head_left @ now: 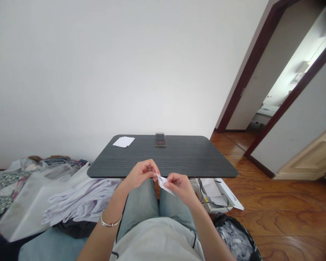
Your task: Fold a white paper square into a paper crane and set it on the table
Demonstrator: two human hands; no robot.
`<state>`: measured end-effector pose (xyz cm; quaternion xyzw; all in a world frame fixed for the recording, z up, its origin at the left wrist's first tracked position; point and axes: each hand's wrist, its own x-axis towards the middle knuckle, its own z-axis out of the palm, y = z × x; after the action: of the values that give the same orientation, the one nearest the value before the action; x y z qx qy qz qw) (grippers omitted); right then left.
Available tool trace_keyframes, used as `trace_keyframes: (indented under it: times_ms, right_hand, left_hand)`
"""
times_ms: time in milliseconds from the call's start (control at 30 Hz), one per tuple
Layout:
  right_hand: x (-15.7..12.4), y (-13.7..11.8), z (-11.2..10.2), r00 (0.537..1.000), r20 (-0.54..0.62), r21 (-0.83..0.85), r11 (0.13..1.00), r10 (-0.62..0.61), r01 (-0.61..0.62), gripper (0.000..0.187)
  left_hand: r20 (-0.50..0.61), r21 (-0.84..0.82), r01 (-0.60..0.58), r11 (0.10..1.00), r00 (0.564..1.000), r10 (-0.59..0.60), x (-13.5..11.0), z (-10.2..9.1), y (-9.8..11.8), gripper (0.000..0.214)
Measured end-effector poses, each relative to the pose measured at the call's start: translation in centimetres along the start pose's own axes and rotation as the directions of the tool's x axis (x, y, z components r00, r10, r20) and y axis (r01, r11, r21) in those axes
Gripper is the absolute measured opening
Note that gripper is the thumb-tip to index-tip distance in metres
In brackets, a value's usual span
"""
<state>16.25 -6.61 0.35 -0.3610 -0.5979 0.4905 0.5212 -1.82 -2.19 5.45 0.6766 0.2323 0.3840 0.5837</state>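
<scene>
A small folded piece of white paper is held between both hands, just in front of the near edge of the dark table. My left hand pinches its upper left corner between thumb and fingertips. With thumb and forefinger, my right hand grips the paper's right side. The paper has creases and a pointed lower end. Farther off, a stack of white paper sheets lies at the table's back left. A small framed stand or phone-like object is at the back middle.
Piled clothes and fabric lie to the left. Under the table's right side is a white box with cables. Nearby stands a black bag of paper scraps. A white wall rises behind the table; a doorway is at the right.
</scene>
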Motion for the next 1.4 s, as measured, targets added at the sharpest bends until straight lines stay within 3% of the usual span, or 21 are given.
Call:
trace_keyframes:
  times_ms: [133, 367, 1133, 1400]
  right_hand:
    - [-0.09, -0.38, 0.02, 0.994, -0.089, -0.132, 0.990, -0.069, 0.057, 0.023]
    - [-0.19, -0.71, -0.01, 0.989, -0.100, -0.210, 0.974, -0.107, 0.084, 0.021]
    - [-0.25, -0.52, 0.01, 0.994, -0.075, -0.124, 0.990, -0.073, 0.064, 0.022]
    - [-0.25, -0.43, 0.00, 0.994, -0.072, -0.123, 0.990, -0.078, 0.068, 0.024]
  left_hand:
    - [-0.091, -0.022, 0.009, 1.000, 0.996, -0.011, -0.22, 0.39, 0.12, 0.017]
    - [-0.100, 0.073, 0.045, 0.996, 0.994, -0.037, -0.30, 0.56, 0.10, 0.006]
    - [-0.093, -0.011, 0.092, 0.996, 0.991, -0.093, -0.28, 0.86, 0.76, 0.012]
    - [-0.138, -0.008, 0.057, 0.998, 0.989, -0.057, -0.38, 0.74, 0.97, 0.017]
